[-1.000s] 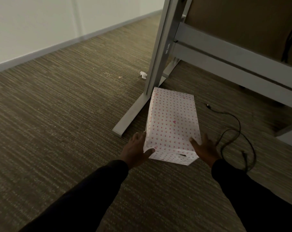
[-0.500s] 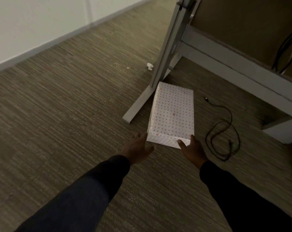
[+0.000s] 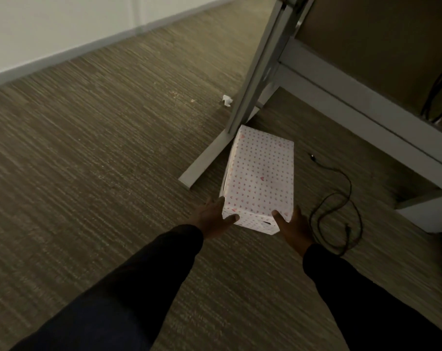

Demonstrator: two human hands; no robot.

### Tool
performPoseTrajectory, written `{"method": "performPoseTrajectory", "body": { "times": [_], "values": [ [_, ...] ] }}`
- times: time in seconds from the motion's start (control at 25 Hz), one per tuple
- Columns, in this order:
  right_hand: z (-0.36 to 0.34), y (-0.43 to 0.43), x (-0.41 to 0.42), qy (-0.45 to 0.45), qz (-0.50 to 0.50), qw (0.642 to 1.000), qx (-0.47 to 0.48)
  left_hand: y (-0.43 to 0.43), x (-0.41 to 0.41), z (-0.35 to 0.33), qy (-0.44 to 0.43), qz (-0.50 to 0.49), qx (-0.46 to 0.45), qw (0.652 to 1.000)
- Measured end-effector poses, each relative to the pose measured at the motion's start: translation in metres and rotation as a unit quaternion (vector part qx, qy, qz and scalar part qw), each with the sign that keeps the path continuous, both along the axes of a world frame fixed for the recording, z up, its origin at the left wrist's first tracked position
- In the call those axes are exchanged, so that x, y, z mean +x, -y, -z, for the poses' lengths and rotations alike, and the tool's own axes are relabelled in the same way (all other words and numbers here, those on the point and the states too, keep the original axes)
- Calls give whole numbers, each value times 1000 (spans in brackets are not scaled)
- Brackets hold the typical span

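Your left grip (image 3: 215, 216) and right grip (image 3: 294, 228) clasp the near corners of the wrapped box (image 3: 260, 178), thumbs curled onto it. It sits low over the carpet (image 3: 101, 160), just right of the table leg (image 3: 255, 79). The hold looks made; moving it remains.

Left grip (image 3: 212, 219) and right grip (image 3: 294, 229) bare; 2 long plain near-black sleeves (image 3: 128, 287) reach the wrists.
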State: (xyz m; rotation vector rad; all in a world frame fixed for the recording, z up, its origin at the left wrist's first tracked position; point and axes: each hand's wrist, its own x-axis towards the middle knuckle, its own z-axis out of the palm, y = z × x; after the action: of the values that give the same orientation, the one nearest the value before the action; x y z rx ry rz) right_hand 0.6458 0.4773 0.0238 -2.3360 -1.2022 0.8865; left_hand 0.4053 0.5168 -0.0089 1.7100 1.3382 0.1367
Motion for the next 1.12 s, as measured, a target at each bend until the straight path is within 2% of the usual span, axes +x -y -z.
{"method": "performPoseTrajectory", "body": {
  "times": [0.12,0.24,0.36,0.52,0.68,0.88,1.12],
  "values": [
    [35,-13,19,-32,48,998,12,-7,25,40,84,-71,-46,993],
    [67,-19,34,-88,98,991,17,-9,43,67,148,-159,-96,971],
    [89,-22,40,-155,148,976,26,-14,54,85,197,-197,-153,948],
    [104,-23,33,-187,187,963,54,-17,62,96,269,-251,-156,917],
    [106,-26,4,-203,201,957,54,-38,35,98,291,-285,-119,905],
    [116,-38,-41,-247,192,948,65,-83,-9,101,287,-269,-53,918],
    [120,-64,-53,-184,205,961,38,-109,-24,104,270,-249,-113,923]
  ]
}}
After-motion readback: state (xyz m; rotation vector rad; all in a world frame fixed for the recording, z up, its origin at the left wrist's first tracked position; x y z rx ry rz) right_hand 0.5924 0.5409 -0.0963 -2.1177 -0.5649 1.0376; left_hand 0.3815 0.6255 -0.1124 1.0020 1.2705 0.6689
